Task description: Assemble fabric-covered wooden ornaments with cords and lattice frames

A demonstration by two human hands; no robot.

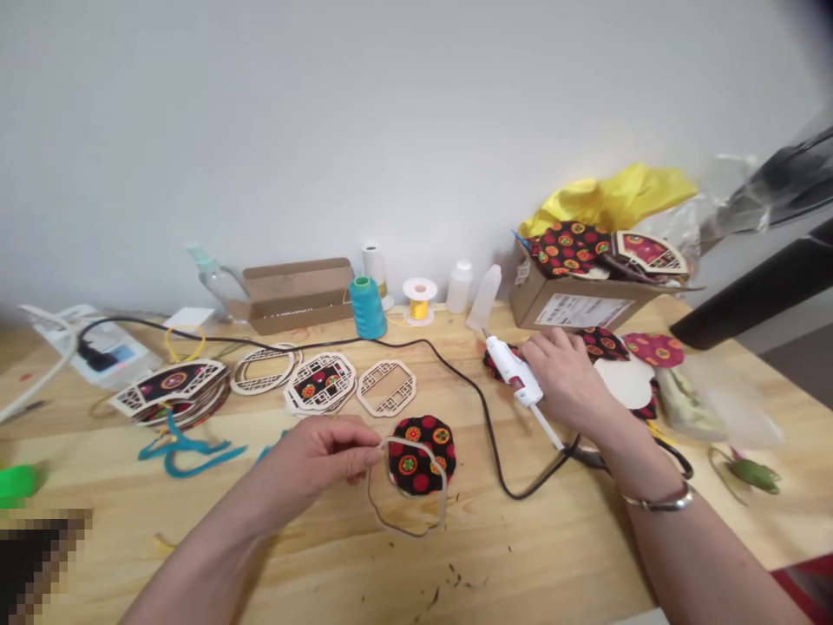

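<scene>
Between the thumb and fingers of my left hand (pixel 338 450) is a thin wooden ring frame (pixel 444 495) with a wavy outline, held tilted. Seen partly through it, a fabric-covered piece (pixel 422 434), black with red and orange flowers, rests on the table. My right hand (pixel 560 375) is closed at the side of a white hot glue gun (pixel 514 369), whose nozzle points up and left, away from me. A glue stick (pixel 547 425) sticks out of its rear. The gun's handle is hidden by the hand.
Lattice frames (pixel 386 388) and a fan-shaped stack (pixel 173 391) lie behind and left. A black cord (pixel 485 408) crosses the table. A teal thread cone (pixel 368 308), a yellow spool (pixel 420 304), bottles (pixel 459 286) and a fabric-filled cardboard box (pixel 579 304) stand along the wall.
</scene>
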